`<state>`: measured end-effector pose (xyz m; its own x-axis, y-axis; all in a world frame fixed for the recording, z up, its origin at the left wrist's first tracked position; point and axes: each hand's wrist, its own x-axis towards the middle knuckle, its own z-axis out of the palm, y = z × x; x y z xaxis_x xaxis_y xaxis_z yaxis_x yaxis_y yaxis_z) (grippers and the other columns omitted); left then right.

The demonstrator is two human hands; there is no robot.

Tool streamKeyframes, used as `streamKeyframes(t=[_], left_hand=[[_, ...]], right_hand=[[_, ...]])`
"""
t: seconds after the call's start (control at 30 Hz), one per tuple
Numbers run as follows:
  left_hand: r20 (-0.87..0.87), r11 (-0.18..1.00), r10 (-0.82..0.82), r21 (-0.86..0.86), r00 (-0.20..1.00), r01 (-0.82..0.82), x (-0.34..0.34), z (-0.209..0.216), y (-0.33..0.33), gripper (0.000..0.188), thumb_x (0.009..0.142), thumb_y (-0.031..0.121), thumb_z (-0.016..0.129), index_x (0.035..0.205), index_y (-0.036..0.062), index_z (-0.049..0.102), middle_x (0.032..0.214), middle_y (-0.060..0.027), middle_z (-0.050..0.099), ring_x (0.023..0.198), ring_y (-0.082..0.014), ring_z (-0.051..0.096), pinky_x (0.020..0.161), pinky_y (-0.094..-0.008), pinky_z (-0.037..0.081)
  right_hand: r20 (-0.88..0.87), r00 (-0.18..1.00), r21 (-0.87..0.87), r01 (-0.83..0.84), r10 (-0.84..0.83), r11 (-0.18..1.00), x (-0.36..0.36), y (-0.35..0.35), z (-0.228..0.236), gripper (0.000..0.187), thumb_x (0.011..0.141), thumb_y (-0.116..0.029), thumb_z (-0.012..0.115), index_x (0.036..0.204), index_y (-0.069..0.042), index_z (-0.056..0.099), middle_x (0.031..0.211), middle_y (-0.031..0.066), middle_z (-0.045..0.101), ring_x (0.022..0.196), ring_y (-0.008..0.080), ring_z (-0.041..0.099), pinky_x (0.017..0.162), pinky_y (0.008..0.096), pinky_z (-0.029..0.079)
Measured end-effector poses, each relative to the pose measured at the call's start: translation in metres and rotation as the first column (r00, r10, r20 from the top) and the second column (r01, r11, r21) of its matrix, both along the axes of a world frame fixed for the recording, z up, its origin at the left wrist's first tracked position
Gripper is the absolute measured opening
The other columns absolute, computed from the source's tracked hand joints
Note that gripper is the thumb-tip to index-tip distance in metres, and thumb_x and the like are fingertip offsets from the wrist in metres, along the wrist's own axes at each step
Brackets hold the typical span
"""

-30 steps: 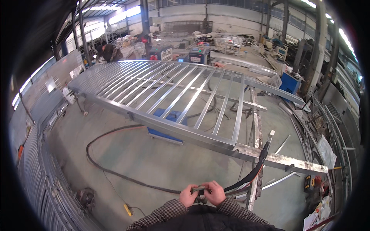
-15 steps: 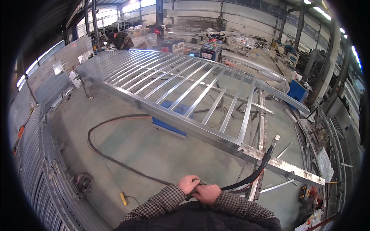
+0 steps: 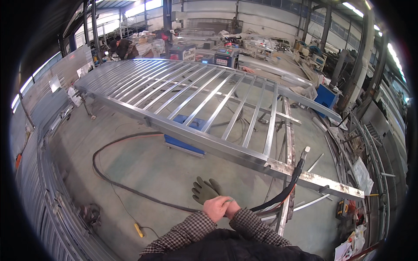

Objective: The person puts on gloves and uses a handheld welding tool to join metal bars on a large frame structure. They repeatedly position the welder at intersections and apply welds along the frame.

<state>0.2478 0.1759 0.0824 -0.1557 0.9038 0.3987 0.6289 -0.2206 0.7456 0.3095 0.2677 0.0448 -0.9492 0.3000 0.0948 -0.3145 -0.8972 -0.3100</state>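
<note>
Green work glove (image 3: 205, 190) sits low in the frame's centre, gripped at its cuff by both hands. Left hand (image 3: 215, 208) and right hand (image 3: 231, 209) are closed on it, above the black cable (image 3: 130, 188).

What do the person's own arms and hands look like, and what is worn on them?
Both forearms wear sleeves in a small dark-and-light check, ending at the wrist. The left hand and right hand are bare, with no rings, watch or markings visible.

Floor (image 3: 165, 174): metal gate frame (image 3: 196, 100) lying across the far half; hose (image 3: 130, 187) looping before it; glove (image 3: 204, 190) in hands at near edge.
</note>
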Motion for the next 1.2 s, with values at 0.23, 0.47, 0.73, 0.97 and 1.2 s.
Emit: streamKeyframes(t=[0.23,0.47,0.73,0.97,1.2], left_hand=[[0.150,0.987,-0.132,0.114,0.980,0.116,0.020,0.007,-0.019,0.020,0.098,0.007,0.071,0.117,0.0046,0.078,0.100,-0.0170,0.077,0.085,-0.0318,0.077,0.075,-0.0375,0.061],[0.183,0.957,-0.288,0.042,0.940,0.285,0.029,0.009,-0.048,0.018,0.099,0.013,0.074,0.113,0.0018,0.079,0.096,-0.0181,0.077,0.080,-0.0322,0.076,0.071,-0.0371,0.059],[0.431,0.896,-0.329,-0.138,0.840,0.422,0.031,-0.018,-0.055,0.020,0.100,0.019,0.074,0.107,-0.0005,0.076,0.082,-0.0143,0.074,0.069,-0.0161,0.070,0.067,-0.0304,0.054],[0.833,0.794,0.146,-0.421,0.534,0.439,0.006,-0.062,-0.041,0.025,0.110,0.027,0.068,0.097,0.0053,0.070,0.082,0.0015,0.068,0.078,-0.0056,0.061,0.069,-0.0238,0.049],[0.713,0.865,0.292,-0.481,0.638,0.141,0.001,-0.062,-0.007,0.036,0.114,0.036,0.058,0.094,0.0082,0.066,0.088,0.0024,0.065,0.084,-0.0072,0.056,0.076,-0.0256,0.046]], right_hand=[[0.368,0.882,0.136,0.264,-0.296,0.955,0.015,0.002,0.001,0.061,0.110,-0.037,0.056,0.164,-0.018,0.035,0.171,0.0091,0.036,0.158,0.0267,0.032,0.131,0.0495,0.028],[0.450,0.537,0.482,0.527,-0.713,0.701,0.019,-0.036,-0.008,0.076,0.107,-0.052,0.057,0.169,-0.021,0.027,0.173,0.0114,0.032,0.159,0.0290,0.030,0.127,0.0497,0.030],[0.561,0.341,0.669,0.350,-0.754,0.656,0.035,-0.042,-0.008,0.066,0.104,-0.029,0.070,0.161,-0.011,0.043,0.155,0.0167,0.055,0.133,0.0263,0.058,0.105,0.0396,0.052],[0.412,-0.037,0.903,0.153,-0.911,0.402,0.071,-0.028,-0.049,0.056,0.095,-0.029,0.080,0.135,0.002,0.056,0.112,0.0121,0.069,0.100,0.0205,0.066,0.090,0.0368,0.056],[0.498,0.474,0.863,-0.351,-0.726,0.362,0.142,-0.045,0.019,0.034,0.102,-0.037,0.072,0.109,-0.004,0.070,0.093,0.0125,0.073,0.090,0.0237,0.072,0.078,0.0386,0.057]])
